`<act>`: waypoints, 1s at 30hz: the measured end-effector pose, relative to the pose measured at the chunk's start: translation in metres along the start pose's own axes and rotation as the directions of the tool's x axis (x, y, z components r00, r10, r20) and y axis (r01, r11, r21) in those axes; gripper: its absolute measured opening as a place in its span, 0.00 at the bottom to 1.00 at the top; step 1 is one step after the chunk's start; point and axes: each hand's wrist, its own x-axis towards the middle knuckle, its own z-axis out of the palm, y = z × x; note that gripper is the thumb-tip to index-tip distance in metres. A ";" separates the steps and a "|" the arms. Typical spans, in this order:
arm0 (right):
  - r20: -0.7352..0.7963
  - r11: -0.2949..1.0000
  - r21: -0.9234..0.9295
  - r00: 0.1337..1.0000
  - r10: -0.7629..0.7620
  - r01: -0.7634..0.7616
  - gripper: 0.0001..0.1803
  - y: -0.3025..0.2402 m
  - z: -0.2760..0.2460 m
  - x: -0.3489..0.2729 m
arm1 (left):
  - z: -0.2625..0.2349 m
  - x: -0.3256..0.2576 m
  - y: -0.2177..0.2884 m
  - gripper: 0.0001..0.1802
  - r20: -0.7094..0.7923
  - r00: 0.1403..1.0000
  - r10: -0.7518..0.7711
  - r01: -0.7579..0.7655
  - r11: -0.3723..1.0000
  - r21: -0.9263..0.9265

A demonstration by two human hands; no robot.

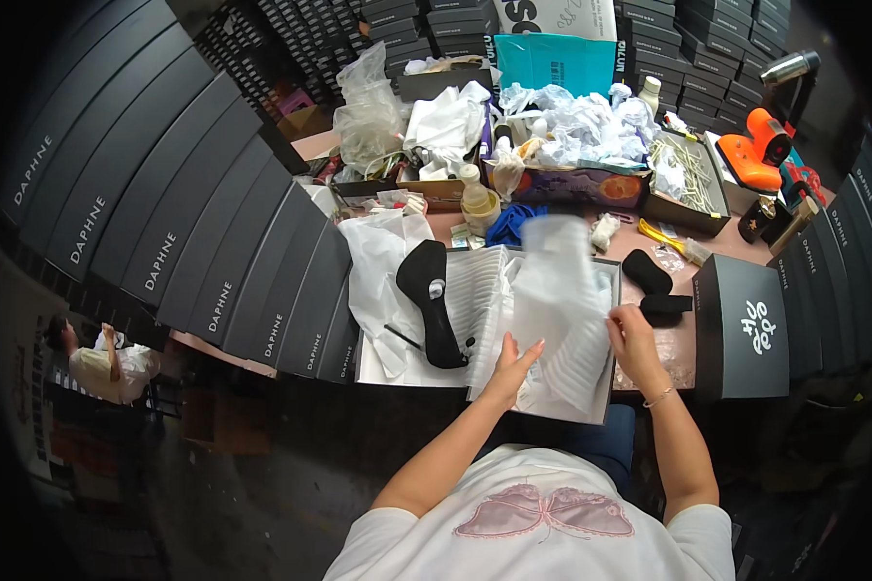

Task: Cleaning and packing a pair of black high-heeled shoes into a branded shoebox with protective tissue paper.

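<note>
A shallow shoe box (599, 402) lined in white sits before me. Inside it, ribbed white foam wrap (489, 290) and thin white paper (378, 252) lie spread out. On the left lies a black high-heeled shoe (440, 324) with a small wad of white stuffing. My left hand (510, 373) rests near the box's front side, thumb and fingers apart against the wrapping. At the box's right rim my right hand (635, 339) pinches the edge of a translucent white foam sheet (557, 281). The sheet's upper part is smeared by motion.
Tall rows of dark shoe boxes (194, 203) wall in the left; a black box (743, 329) stands at right. Two black soft-looking pieces (646, 272) lie beside the open box. Behind are a bottle (479, 203), a yellow-handled brush (673, 240), crumpled paper (581, 126) and an orange tool (751, 155).
</note>
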 end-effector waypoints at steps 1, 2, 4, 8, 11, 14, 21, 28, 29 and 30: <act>0.061 1.000 0.017 0.998 0.006 -0.007 0.07 -0.004 -0.007 0.000 | 0.000 0.000 0.002 0.63 0.016 0.999 -0.047 0.048 0.999 -0.017; 0.089 0.996 -0.045 0.994 -0.068 0.072 0.07 -0.002 -0.008 -0.003 | 0.005 -0.001 0.004 0.63 0.052 0.994 -0.100 0.101 0.995 -0.024; 0.160 0.958 -0.175 0.966 -0.202 0.229 0.07 0.004 -0.007 -0.005 | 0.015 -0.004 0.008 0.57 0.062 0.994 -0.087 0.089 0.995 -0.035; 0.202 0.969 -0.089 0.957 -0.209 0.230 0.08 -0.012 0.003 0.001 | 0.006 0.004 -0.011 0.43 0.195 0.980 -0.044 0.110 0.934 -0.340; 0.001 0.997 0.054 0.998 -0.060 0.060 0.07 0.009 0.000 -0.005 | 0.019 -0.011 0.012 0.36 0.047 0.993 0.110 -0.086 0.929 -0.360; -0.098 0.912 0.331 0.953 0.287 -0.241 0.07 0.022 -0.017 -0.016 | 0.045 -0.020 0.020 0.35 0.003 0.980 0.198 -0.187 0.931 -0.314; 0.497 0.784 0.571 0.863 -0.095 -0.243 0.19 -0.117 -0.051 0.005 | 0.161 -0.045 -0.039 0.24 0.662 0.585 0.469 -0.596 0.802 -0.042; 0.295 0.819 -0.562 0.953 0.067 0.116 0.37 0.022 0.007 -0.010 | 0.084 -0.094 -0.001 0.22 0.934 0.332 0.131 -0.830 0.512 0.223; 0.088 0.755 -0.653 0.996 -0.011 0.065 0.37 0.050 0.000 -0.014 | 0.069 -0.095 0.026 0.22 0.814 0.528 0.241 -0.775 0.529 0.346; -0.009 0.708 -0.704 0.999 0.052 -0.044 0.35 0.037 -0.024 -0.008 | 0.044 -0.085 0.025 0.24 0.625 0.653 0.428 -0.748 0.489 0.448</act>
